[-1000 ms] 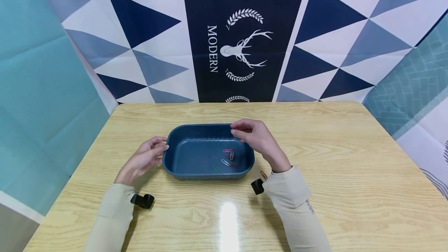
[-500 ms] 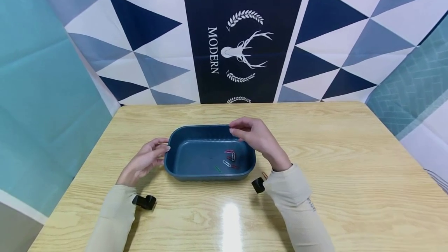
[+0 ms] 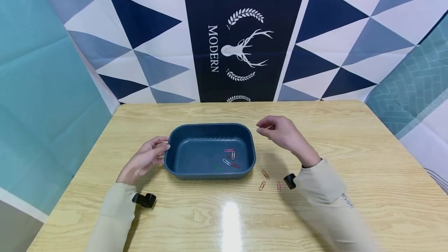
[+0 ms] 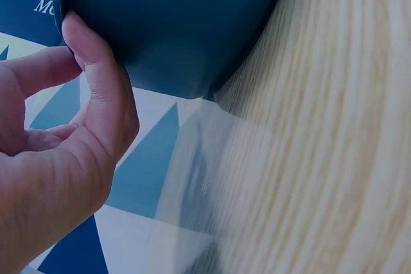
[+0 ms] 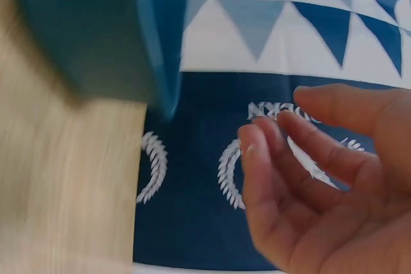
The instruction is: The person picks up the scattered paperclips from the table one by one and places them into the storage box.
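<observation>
A dark blue plastic basin (image 3: 206,154) sits on the table in the head view, with several paper clips (image 3: 226,162) in red, white and green lying in its right half. At its left end my left hand (image 3: 148,156) pinches the rim; the left wrist view has the thumb (image 4: 96,52) over the rim and the index finger against the outside. To the right of the basin, above the table, my right hand (image 3: 280,133) has loosely bent fingers with nothing between them, as the right wrist view also shows. Three paper clips lie on the table, among them an orange one (image 3: 265,174).
The light wooden table (image 3: 189,221) reaches back to a wall cloth (image 3: 154,30) printed with triangles and a deer head. A teal cloth (image 3: 49,88) borders the left side. Black wrist mounts (image 3: 144,200) sit on both sleeves.
My right hand has moved right, away from above the basin's right rim, uncovering the clips on the table. The left hand and the basin stay in place.
</observation>
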Tool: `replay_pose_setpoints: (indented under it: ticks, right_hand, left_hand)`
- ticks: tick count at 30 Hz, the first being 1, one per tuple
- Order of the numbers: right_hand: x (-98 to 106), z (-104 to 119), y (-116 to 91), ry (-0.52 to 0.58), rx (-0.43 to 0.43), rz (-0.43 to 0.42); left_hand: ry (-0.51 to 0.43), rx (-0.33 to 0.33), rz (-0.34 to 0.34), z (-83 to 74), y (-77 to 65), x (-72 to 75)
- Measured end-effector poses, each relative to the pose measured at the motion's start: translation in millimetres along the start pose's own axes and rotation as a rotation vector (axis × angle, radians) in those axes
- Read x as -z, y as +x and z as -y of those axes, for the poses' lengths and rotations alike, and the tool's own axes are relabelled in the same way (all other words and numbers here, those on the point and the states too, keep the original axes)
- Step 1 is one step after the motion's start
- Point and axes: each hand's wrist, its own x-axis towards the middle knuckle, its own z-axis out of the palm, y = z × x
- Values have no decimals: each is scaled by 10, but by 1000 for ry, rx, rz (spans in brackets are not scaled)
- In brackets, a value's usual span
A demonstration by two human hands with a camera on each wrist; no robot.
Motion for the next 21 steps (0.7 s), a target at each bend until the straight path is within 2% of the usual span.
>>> replay_pose_setpoints:
  ticks: [5,12,21]
  right_hand:
    - [72,-205,-110,-123,-65,48]
    - [-146,-476,-241,-185,-104,153]
    - [-294,-497,-366,-199,-85,169]
  left_hand:
    - [1,-12,8,-19,7,6]
    - [2,-14,3,-20,-14,15]
    - [-1,-6,1,-6,-13,-16]
